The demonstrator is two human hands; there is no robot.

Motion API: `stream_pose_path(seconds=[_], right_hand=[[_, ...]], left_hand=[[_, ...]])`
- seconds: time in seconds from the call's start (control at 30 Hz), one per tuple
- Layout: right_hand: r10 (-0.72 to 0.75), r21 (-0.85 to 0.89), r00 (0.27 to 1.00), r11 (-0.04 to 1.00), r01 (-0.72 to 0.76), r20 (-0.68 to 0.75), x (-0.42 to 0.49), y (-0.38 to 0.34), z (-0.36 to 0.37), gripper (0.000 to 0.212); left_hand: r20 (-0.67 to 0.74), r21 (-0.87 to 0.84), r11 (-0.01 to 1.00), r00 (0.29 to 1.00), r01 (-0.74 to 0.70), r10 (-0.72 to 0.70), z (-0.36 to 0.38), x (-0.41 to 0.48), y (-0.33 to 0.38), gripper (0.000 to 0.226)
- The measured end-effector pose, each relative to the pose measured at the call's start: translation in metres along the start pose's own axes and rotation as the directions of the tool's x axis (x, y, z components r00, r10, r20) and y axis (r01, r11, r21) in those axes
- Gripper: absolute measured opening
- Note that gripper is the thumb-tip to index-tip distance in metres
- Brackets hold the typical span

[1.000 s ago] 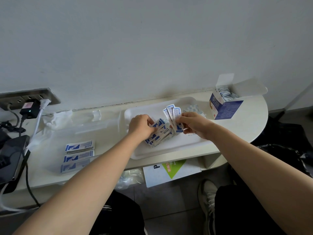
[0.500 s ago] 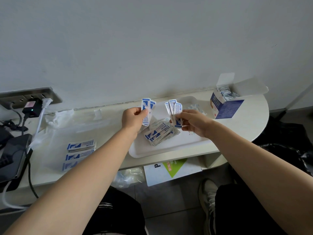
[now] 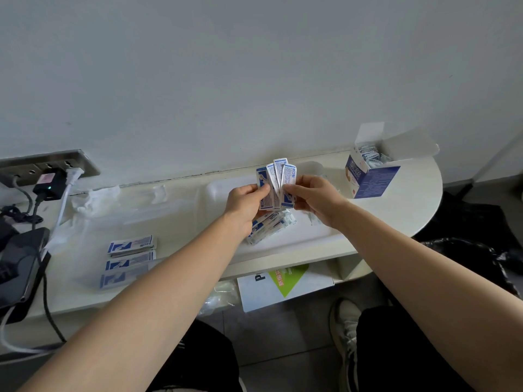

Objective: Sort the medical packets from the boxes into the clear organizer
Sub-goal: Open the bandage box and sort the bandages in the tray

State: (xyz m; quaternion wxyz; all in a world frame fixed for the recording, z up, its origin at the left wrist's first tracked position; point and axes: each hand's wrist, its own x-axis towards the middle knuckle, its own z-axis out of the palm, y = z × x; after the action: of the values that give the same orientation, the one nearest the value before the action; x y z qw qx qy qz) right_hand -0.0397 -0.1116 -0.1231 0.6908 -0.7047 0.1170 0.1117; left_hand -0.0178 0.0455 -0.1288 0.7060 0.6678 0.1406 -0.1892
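My left hand [image 3: 246, 201] and my right hand [image 3: 312, 196] meet above the white tray [image 3: 223, 190], and together they pinch a fanned bunch of blue-and-white packets [image 3: 276, 182] held upright. More packets [image 3: 268, 226] lie in a loose pile on the tray just below the hands. Three flat stacks of the same packets [image 3: 128, 260] sit inside the clear organizer [image 3: 85, 230] on the left of the shelf. An open blue box [image 3: 368, 176] with small packets inside stands at the right end.
The white shelf [image 3: 402, 210] runs along a grey wall and rounds off at the right. A power strip [image 3: 48, 168] with plugs and cables, plus a dark device [image 3: 19, 267], crowd the left end. A white-and-green box [image 3: 283, 284] sits under the shelf.
My left hand lifted a few packets off the tray pile and brought them across to the packets in my right hand. Both hands now hold one joined bunch, raised higher.
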Motion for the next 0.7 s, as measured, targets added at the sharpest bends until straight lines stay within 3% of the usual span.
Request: stream_pose_path(seconds=[0.17,0.33,0.7], right_hand=[[-0.015,-0.123,1.000,0.992,0.012,-0.021,-0.002,0.002,-0.006,0.018],[-0.002,-0.038,0.995,0.999,-0.002,-0.097,0.001,0.003,-0.014,0.009],[-0.009,-0.072,0.999,0.997,0.005,-0.051,-0.002,0.003,-0.014,0.017]], left_hand=[[0.018,-0.023,1.000,1.000,0.013,-0.013,0.006,-0.003,0.001,0.009],[-0.022,-0.042,0.999,1.000,0.013,-0.014,0.002,-0.002,0.003,0.008],[0.020,-0.026,0.999,0.999,0.046,-0.045,0.008,-0.007,0.001,0.010]])
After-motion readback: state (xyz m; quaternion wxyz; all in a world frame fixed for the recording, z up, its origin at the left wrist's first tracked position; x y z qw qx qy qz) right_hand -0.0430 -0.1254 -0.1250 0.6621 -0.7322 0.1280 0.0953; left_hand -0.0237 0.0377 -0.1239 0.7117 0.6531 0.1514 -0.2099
